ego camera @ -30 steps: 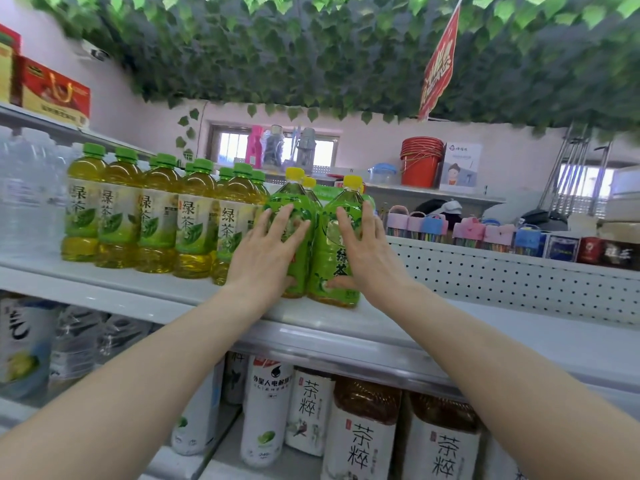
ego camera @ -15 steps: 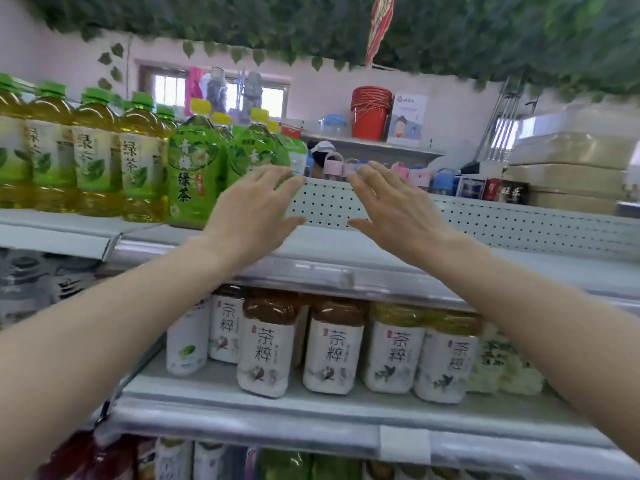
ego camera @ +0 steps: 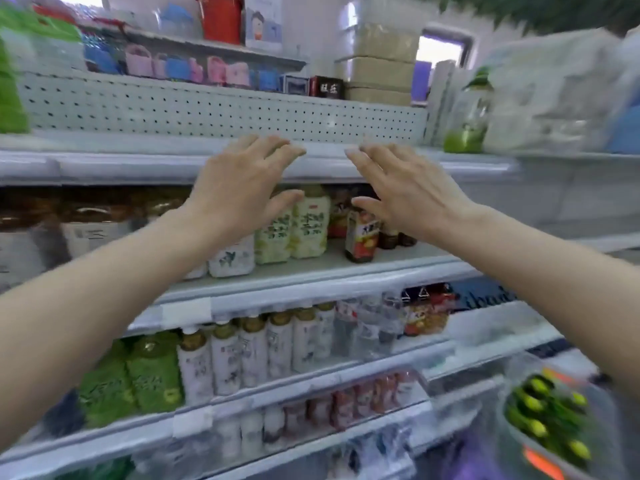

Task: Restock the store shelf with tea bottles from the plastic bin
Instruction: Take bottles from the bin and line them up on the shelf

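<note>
Bin direction: clear plastic bin [ego camera: 519,393] of green yellow-capped tea bottles [ego camera: 540,410] lies low right, below both hands.
Nearer hand: right hand [ego camera: 412,192].
Grip: left hand [ego camera: 239,188] and right both spread, holding nothing.

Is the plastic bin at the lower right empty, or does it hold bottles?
It holds bottles. The plastic bin shows several green bottles with yellow caps lying inside; blur hides how many.

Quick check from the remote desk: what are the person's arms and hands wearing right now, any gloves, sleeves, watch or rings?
Nothing is worn that shows. The left hand and the right hand are bare, with no gloves and no rings visible. Both forearms are bare from wrist to frame edge: no sleeves, watch or bands. The nails look short and unpainted, though motion blur softens the detail.
</note>
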`<action>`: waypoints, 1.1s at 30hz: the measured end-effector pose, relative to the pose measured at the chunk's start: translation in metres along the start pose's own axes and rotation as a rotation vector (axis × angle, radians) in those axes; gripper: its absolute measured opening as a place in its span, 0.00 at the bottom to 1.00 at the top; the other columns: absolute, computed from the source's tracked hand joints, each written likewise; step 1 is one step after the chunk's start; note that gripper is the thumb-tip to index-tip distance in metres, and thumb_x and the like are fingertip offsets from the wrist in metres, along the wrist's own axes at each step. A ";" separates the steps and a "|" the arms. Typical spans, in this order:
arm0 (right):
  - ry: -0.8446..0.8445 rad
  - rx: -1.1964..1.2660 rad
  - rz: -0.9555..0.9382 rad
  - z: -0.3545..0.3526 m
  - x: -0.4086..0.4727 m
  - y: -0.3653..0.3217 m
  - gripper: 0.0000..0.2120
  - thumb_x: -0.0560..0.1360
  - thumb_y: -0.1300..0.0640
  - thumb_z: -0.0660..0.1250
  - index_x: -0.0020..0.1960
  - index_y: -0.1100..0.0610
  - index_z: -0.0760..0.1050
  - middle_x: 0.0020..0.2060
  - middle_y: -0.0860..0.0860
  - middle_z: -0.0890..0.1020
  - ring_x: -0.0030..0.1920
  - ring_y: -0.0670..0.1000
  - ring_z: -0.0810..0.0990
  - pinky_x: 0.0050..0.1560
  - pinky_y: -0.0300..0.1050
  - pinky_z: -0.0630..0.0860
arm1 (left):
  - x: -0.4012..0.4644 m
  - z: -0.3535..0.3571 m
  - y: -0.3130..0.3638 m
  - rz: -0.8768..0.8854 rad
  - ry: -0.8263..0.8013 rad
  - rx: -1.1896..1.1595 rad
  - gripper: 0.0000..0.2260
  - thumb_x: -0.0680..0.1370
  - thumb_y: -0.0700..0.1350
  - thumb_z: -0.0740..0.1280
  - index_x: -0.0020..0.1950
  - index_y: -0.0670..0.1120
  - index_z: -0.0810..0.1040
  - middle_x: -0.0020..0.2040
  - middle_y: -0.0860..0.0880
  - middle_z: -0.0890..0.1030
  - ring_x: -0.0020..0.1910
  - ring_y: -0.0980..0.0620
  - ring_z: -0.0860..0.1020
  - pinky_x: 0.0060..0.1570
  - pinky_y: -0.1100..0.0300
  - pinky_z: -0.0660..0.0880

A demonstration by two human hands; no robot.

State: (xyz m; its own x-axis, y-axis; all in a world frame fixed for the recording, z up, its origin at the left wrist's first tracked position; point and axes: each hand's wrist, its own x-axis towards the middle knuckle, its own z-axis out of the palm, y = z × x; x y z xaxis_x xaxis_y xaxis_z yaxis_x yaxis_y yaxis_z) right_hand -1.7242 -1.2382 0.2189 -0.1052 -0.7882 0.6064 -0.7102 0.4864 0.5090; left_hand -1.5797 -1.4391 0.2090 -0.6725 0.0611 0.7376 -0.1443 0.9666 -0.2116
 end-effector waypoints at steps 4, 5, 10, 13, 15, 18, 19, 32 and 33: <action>-0.087 0.017 0.114 0.006 -0.096 0.046 0.32 0.78 0.45 0.61 0.74 0.64 0.63 0.68 0.63 0.71 0.66 0.63 0.72 0.65 0.56 0.71 | 0.016 0.042 0.095 0.075 -0.004 -0.133 0.25 0.76 0.54 0.67 0.69 0.44 0.73 0.64 0.41 0.76 0.61 0.39 0.75 0.57 0.44 0.75; -0.112 0.014 0.140 0.008 -0.121 0.056 0.32 0.78 0.44 0.59 0.74 0.64 0.63 0.68 0.63 0.71 0.66 0.63 0.72 0.65 0.56 0.71 | 0.019 0.052 0.118 0.101 -0.011 -0.171 0.25 0.76 0.54 0.67 0.70 0.44 0.73 0.65 0.41 0.76 0.62 0.39 0.75 0.59 0.45 0.73; -0.230 -0.002 0.233 0.019 -0.237 0.100 0.30 0.79 0.48 0.62 0.73 0.66 0.64 0.65 0.63 0.73 0.63 0.63 0.74 0.63 0.55 0.71 | 0.033 0.102 0.224 0.211 -0.056 -0.354 0.25 0.76 0.55 0.68 0.70 0.46 0.72 0.66 0.44 0.75 0.63 0.42 0.73 0.57 0.47 0.74; -0.298 -0.013 0.322 0.024 -0.295 0.120 0.30 0.79 0.48 0.64 0.74 0.65 0.64 0.65 0.62 0.73 0.62 0.62 0.74 0.61 0.53 0.72 | 0.041 0.132 0.282 0.275 -0.091 -0.437 0.24 0.77 0.56 0.67 0.70 0.46 0.72 0.65 0.45 0.76 0.62 0.42 0.74 0.56 0.46 0.75; -0.344 -0.004 0.393 0.028 -0.329 0.131 0.30 0.79 0.47 0.64 0.74 0.64 0.63 0.66 0.61 0.73 0.63 0.62 0.73 0.59 0.53 0.73 | 0.048 0.154 0.317 0.316 -0.126 -0.497 0.24 0.77 0.56 0.67 0.70 0.46 0.72 0.65 0.45 0.76 0.61 0.42 0.74 0.55 0.46 0.75; -0.416 -0.010 0.472 0.041 -0.377 0.150 0.31 0.79 0.48 0.64 0.74 0.64 0.63 0.65 0.61 0.73 0.61 0.63 0.74 0.53 0.55 0.75 | 0.057 0.193 0.367 0.367 -0.178 -0.584 0.25 0.77 0.56 0.67 0.70 0.46 0.71 0.65 0.45 0.75 0.61 0.41 0.74 0.54 0.47 0.73; -0.441 -0.011 0.492 0.048 -0.393 0.156 0.31 0.79 0.48 0.64 0.74 0.65 0.63 0.64 0.61 0.73 0.60 0.63 0.75 0.52 0.55 0.76 | 0.060 0.207 0.382 0.380 -0.198 -0.603 0.25 0.77 0.56 0.67 0.70 0.46 0.71 0.66 0.45 0.75 0.62 0.42 0.74 0.54 0.47 0.73; -0.716 0.173 0.788 0.191 -0.547 0.238 0.29 0.74 0.52 0.71 0.71 0.63 0.68 0.61 0.61 0.76 0.56 0.63 0.78 0.49 0.55 0.79 | 0.102 0.412 0.542 0.420 -0.526 -0.815 0.24 0.77 0.55 0.68 0.70 0.48 0.72 0.66 0.45 0.75 0.63 0.41 0.73 0.56 0.48 0.73; -0.720 0.192 0.813 0.202 -0.557 0.244 0.29 0.75 0.52 0.71 0.71 0.63 0.69 0.61 0.61 0.76 0.55 0.63 0.78 0.49 0.55 0.79 | 0.103 0.427 0.551 0.420 -0.555 -0.819 0.24 0.77 0.55 0.68 0.71 0.48 0.72 0.66 0.45 0.75 0.63 0.42 0.73 0.56 0.48 0.72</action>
State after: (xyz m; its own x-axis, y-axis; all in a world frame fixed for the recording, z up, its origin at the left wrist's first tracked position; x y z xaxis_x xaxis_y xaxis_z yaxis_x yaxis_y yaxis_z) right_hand -1.9799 -0.7565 -0.1185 -0.9266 -0.3257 0.1880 -0.3355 0.9418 -0.0218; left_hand -2.0383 -1.0064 -0.1057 -0.8204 0.5053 0.2677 0.5670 0.7796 0.2661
